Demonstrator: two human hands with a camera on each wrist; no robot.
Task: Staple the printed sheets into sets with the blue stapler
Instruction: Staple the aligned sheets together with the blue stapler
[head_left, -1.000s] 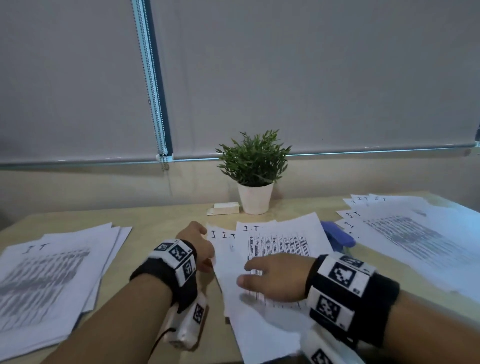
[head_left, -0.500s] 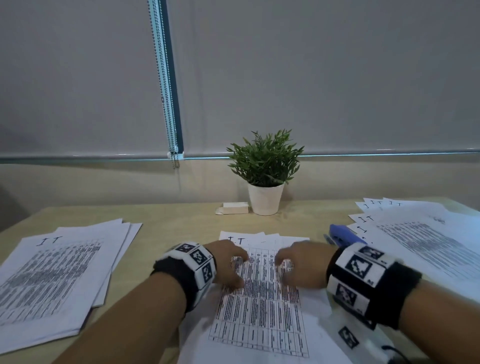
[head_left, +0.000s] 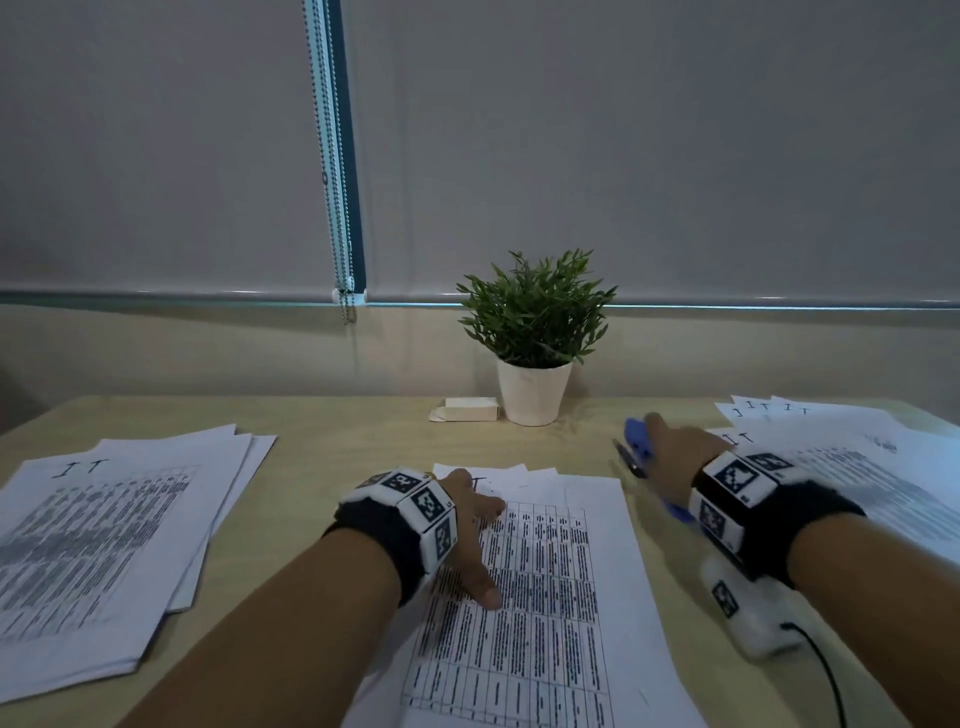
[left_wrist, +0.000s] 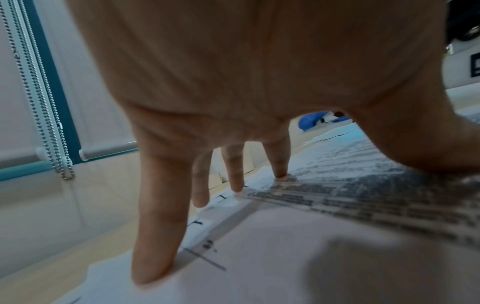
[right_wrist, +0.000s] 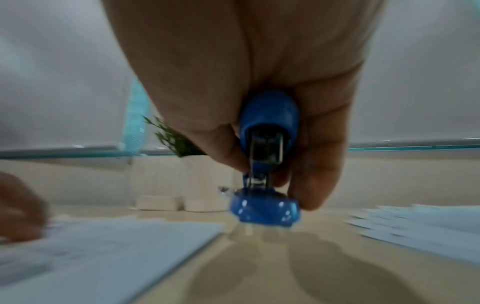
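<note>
A set of printed sheets (head_left: 550, 597) lies in front of me in the middle of the wooden table (head_left: 332, 431). My left hand (head_left: 470, 525) rests flat on its upper left part, straight fingers (left_wrist: 155, 236) spread on the paper (left_wrist: 337, 205). To the right of the sheets, my right hand (head_left: 670, 452) grips the blue stapler (head_left: 638, 441). In the right wrist view the stapler (right_wrist: 267, 164) hangs just above the table, mouth slightly apart, thumb and fingers (right_wrist: 319, 164) curled round its body. In the left wrist view the stapler (left_wrist: 311, 120) shows past my palm.
One stack of printed sheets (head_left: 98, 545) lies at the left, another spread of sheets (head_left: 852, 467) at the right. A potted plant (head_left: 535, 338) and a small white box (head_left: 470, 409) stand at the table's far edge against the wall.
My right hand left the sheets, moved right and took hold of the blue stapler. My left hand stayed on the sheets and flattened. The head view tilted a little.
</note>
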